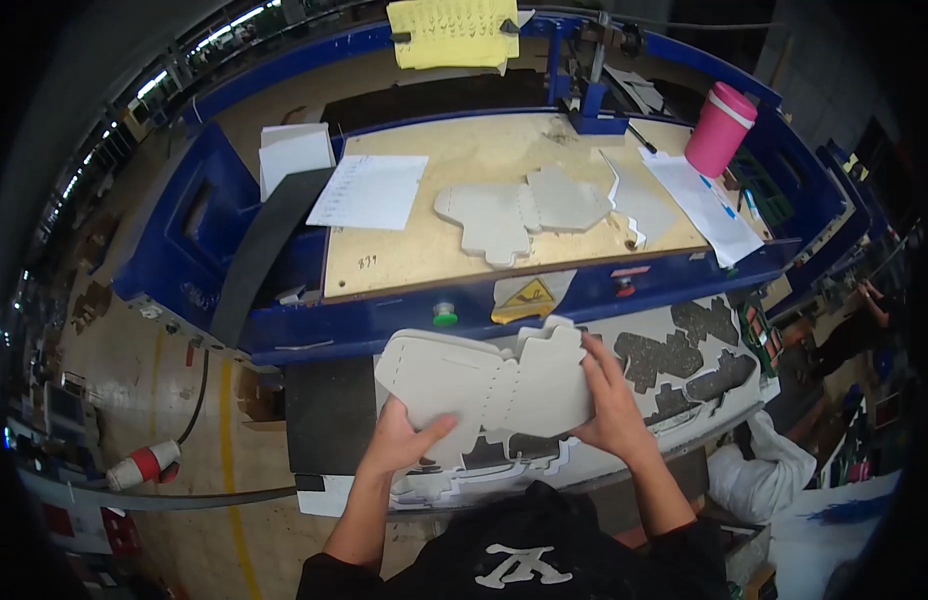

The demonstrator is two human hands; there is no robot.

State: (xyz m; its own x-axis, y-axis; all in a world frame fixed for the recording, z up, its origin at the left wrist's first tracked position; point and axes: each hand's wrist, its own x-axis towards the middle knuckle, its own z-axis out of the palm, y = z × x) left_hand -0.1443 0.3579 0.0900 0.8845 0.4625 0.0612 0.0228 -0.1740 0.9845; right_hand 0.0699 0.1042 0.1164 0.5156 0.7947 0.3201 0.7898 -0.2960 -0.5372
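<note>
Head view: my left hand [409,440] and right hand [616,410] grip a grey card stack [449,380] by its left and right ends, over the near cut-out sheet [634,322]. Risk: uneven squeeze could let layers slide or notched edges catch. Far side, blue rail [384,322] is a bump edge; bare wooden tabletop [384,258] gives room near-left of the second stack [489,212].

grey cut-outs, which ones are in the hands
The nearer grey cut-outs, gripped between the left hand and right hand; the other grey cut-outs lie on the wooden board, untouched by either hand.
</note>
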